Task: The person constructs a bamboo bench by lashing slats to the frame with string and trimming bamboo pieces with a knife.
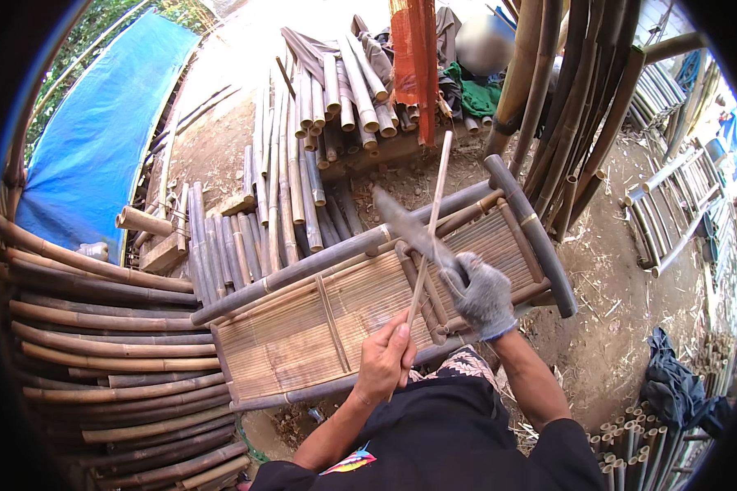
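Note:
My left hand (385, 360), bare, is closed round the lower part of a thin, pale bamboo strip (440, 172), which slants upward and away from me. In my right hand (481, 299), wearing a grey knit glove, is a broad-bladed knife (409, 225). Its blade is smeared by motion and crosses the strip; whether they touch, I cannot tell. Beneath both hands lies a bamboo bench (303, 276) with thick dark poles for its frame and a surface of narrow slats. A thin crosspiece (332, 325) spans the slats on its left part.
Stacked bamboo poles (131, 349) curve along the left, their ends close to the bench. Cut lengths (291, 180) lie beyond it. Upright poles (540, 98) stand at the far right, near an orange cloth (413, 65). A blue tarp (98, 123) hangs far left.

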`<state>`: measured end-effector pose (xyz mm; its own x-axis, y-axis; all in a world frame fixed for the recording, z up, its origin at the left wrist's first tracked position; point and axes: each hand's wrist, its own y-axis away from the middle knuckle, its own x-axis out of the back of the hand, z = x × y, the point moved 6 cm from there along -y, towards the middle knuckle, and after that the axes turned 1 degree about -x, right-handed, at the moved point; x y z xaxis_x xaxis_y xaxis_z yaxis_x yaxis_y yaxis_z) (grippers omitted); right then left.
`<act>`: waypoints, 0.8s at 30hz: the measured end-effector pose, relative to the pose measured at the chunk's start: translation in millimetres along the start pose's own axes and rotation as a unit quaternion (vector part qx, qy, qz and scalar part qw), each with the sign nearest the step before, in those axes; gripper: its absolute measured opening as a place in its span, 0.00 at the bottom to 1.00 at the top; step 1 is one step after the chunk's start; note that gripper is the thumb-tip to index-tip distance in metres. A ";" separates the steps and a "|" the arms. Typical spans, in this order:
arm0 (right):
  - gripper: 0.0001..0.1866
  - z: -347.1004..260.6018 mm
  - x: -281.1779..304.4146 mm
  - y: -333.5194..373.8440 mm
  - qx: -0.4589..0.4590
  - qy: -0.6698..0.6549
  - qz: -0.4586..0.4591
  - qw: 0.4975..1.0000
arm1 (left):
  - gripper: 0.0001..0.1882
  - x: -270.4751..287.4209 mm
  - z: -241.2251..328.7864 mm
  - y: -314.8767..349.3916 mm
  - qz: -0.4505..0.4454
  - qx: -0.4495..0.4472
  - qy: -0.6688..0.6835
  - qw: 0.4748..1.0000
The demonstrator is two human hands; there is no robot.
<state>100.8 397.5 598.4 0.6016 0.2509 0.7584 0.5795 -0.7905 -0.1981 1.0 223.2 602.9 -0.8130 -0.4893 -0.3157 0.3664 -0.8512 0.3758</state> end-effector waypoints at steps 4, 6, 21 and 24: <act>0.21 24.5 18.2 -31.1 -0.018 0.030 0.059 0.998 | 0.23 16.9 -3.7 37.5 -0.049 0.026 -0.019 0.998; 0.22 32.2 32.9 -41.7 -0.039 0.057 0.073 0.995 | 0.22 31.5 -6.0 53.5 -0.074 0.059 -0.013 0.995; 0.07 153.8 32.0 -8.3 -0.405 -0.532 0.116 0.735 | 0.23 57.5 -92.4 -55.8 -0.214 -0.168 -0.422 0.865; 0.05 181.0 13.3 -4.5 -0.408 -0.489 0.153 0.755 | 0.26 40.8 -140.7 -120.7 -0.196 -0.126 -0.432 0.871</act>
<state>205.7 505.4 496.9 0.9885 -0.0354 -0.1470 0.0401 -0.8761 0.4805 -12.7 279.3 422.1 -0.8951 0.0813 0.4383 -0.0164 -0.9885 0.1500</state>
